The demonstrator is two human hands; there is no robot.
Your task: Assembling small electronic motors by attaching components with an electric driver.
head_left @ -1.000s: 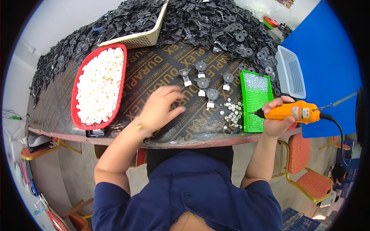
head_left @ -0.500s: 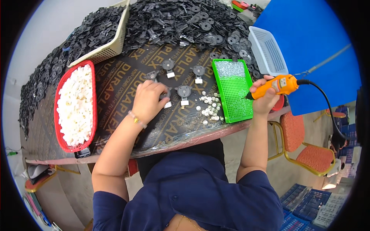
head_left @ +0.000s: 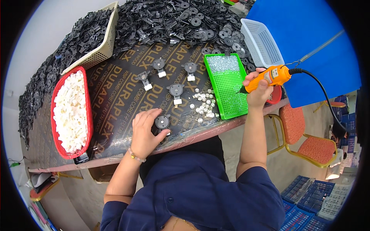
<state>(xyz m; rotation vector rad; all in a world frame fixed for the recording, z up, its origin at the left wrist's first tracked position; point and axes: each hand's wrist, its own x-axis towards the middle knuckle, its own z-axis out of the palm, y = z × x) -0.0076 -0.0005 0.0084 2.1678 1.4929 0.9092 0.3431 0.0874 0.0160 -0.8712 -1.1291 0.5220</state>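
Near the table's front edge, my left hand [head_left: 145, 128] curls its thumb and fingers around a black round plastic part [head_left: 162, 121], whose white piece is mostly hidden by the thumb. Farther off lie several similar parts with white blocks, among them a larger part [head_left: 176, 90] to the right. My right hand [head_left: 259, 91] grips an orange electric screwdriver [head_left: 271, 77], its dark tip pointing left over a green tray [head_left: 230, 92] with small silvery screws at the far end. Left of that tray, small round metal-looking pieces [head_left: 204, 104] lie scattered.
A red basket [head_left: 91, 115] of white pieces stands at left, beside a cream basket [head_left: 96, 57]. A heap of black parts [head_left: 154, 23] covers the far side. A pale basket [head_left: 262, 42] and red bowl [head_left: 275, 95] stand at right. A cable [head_left: 323, 92] trails from the screwdriver.
My left hand has brought one black part nearer to the front edge, away from the others. My right hand still holds the screwdriver over the tray. The whole view has shifted slightly.
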